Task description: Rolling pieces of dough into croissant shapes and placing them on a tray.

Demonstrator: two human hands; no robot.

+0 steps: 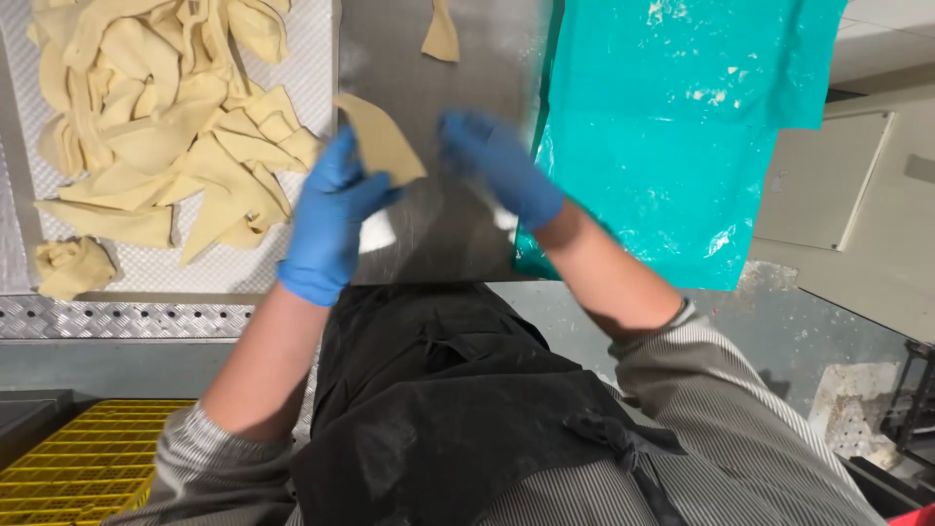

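Observation:
My left hand (329,219), in a blue glove, grips a pale yellow dough scrap (382,139) by its lower edge and lifts it just above the steel work surface (438,234). My right hand (499,166), also in a blue glove, is blurred and hovers over the steel a little to the right of the scrap, fingers loosely curled with nothing seen in them. To the left a heap of dough trimmings (166,127) lies on a white textured belt (312,58).
A small dough piece (441,34) lies at the top of the steel surface. A teal plastic sheet (672,127) dusted with flour hangs at the right. A yellow crate (88,458) sits on the floor at lower left. My black apron (438,399) fills the lower middle.

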